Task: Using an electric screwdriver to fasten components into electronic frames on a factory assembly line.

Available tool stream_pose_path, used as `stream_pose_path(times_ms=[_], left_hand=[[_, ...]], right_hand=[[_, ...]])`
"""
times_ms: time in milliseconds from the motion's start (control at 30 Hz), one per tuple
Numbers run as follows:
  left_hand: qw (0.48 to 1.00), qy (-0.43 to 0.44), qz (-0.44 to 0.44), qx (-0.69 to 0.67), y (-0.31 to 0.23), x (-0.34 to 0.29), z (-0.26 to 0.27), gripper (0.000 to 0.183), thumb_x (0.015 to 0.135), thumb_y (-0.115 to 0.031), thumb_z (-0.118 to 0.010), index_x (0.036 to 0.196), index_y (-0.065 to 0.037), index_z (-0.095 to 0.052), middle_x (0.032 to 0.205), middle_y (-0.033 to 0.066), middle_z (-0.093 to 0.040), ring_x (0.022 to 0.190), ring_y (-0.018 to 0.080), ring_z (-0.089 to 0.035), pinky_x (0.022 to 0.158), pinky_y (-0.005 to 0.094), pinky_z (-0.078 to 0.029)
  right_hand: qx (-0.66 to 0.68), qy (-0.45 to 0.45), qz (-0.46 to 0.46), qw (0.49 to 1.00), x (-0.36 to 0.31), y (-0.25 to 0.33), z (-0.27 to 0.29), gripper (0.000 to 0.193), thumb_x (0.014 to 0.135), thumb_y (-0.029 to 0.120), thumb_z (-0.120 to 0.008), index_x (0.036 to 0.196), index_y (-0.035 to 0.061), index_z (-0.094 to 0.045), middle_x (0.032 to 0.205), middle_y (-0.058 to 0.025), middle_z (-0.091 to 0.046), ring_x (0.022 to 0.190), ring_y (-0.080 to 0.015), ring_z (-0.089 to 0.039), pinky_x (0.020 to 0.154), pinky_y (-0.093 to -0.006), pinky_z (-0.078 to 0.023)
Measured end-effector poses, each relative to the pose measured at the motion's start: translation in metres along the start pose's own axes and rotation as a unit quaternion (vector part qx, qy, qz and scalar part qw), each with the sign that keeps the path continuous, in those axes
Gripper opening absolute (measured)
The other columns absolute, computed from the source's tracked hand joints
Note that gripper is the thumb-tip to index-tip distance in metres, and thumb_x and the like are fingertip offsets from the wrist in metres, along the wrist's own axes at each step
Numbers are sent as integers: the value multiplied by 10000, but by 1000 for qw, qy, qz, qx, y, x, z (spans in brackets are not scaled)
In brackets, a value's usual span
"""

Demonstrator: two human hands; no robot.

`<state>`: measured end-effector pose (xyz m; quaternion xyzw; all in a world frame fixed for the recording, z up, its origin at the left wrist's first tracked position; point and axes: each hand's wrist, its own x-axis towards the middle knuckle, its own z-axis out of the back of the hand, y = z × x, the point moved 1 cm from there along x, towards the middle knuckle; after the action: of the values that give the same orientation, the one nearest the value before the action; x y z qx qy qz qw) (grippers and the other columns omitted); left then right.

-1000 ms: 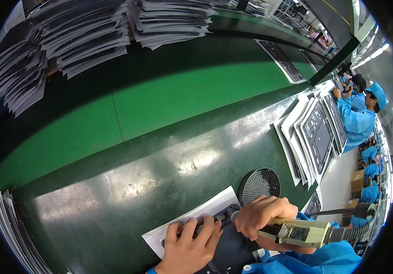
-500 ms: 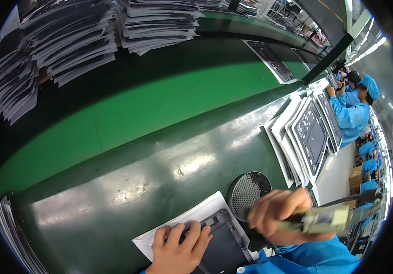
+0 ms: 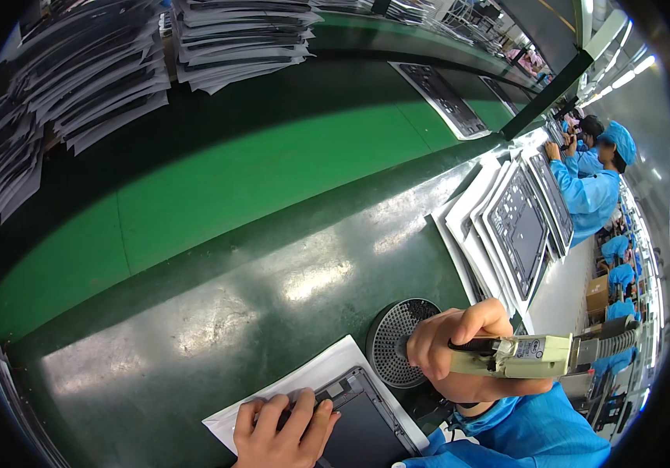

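Observation:
My right hand (image 3: 459, 351) is closed around a pale green-beige electric screwdriver (image 3: 533, 357) with a cable at its rear end. Its front end is hidden by my fingers, over the right side of a round dish (image 3: 399, 355) with a dark rim and a perforated grey plate. Below and left of the dish, a dark flat panel (image 3: 358, 425), like a device frame, lies on a white sheet (image 3: 233, 416). My left hand (image 3: 284, 433) rests on the panel's upper left corner, fingers bent and spread. The undersides of those fingertips are hidden.
Stacked panels with white sheets (image 3: 514, 234) stand at the right of the green bench (image 3: 194, 335). Taller stacks (image 3: 241, 39) fill the far left. Single panels (image 3: 444, 101) lie on the far green surface. A co-worker in blue (image 3: 596, 187) is beyond the right stack.
My right hand and screwdriver, blurred before, now appear sharp and nearer the dish. The whole view has shifted slightly. My left hand stays on the panel.

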<state>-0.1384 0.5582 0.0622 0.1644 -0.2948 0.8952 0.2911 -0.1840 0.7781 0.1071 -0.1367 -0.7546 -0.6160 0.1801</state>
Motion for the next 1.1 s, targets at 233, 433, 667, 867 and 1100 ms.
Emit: stream_pose_path(times_ms=[233, 433, 667, 867, 1100], left_hand=[[1000, 3, -1, -5, 0, 1, 0, 232, 769, -197, -760, 957, -74, -705, 1052, 74, -647, 923, 261, -582, 771, 399, -453], [1000, 0, -2, -3, 2, -1, 0, 238, 769, -203, -760, 958, -70, -704, 1054, 77, -650, 924, 261, -581, 773, 397, -453], [1000, 12, 17, -2, -2, -4, 3, 227, 774, -194, -745, 964, -77, -703, 1110, 75, -634, 971, 271, -565, 805, 408, -439], [1000, 25, 12, -3, -1, -10, 4, 248, 800, -202, -711, 1007, -66, -713, 1180, 88, -611, 1055, 266, -544, 849, 420, -425], [999, 28, -10, -16, 4, -5, 11, 251, 798, -194, -658, 997, -47, -701, 1167, 80, -603, 1039, 256, -534, 813, 412, -420]], right_hand=[[3, 18, 2, 1000, 1, -4, -3, 896, 761, 894, -439, 1028, 39, -478, 596, -91, -563, 474, -190, -527, 484, -354, -442], [6, 25, -16, 1000, 0, -8, -2, 913, 736, 909, -446, 1018, 41, -470, 609, -88, -565, 497, -191, -533, 514, -355, -449], [71, 0, 16, 997, -5, -2, -13, 986, 710, 872, -561, 1070, -43, -488, 691, -113, -574, 579, -210, -533, 542, -354, -437], [40, 150, -8, 988, -2, 19, -53, 763, 849, 778, -496, 1011, 32, -502, 602, -124, -602, 477, -272, -591, 471, -423, -524], [72, 132, -26, 988, -25, -9, -61, 233, 883, 96, -702, 988, -60, -565, 704, -152, -628, 626, -289, -639, 679, -467, -562]])
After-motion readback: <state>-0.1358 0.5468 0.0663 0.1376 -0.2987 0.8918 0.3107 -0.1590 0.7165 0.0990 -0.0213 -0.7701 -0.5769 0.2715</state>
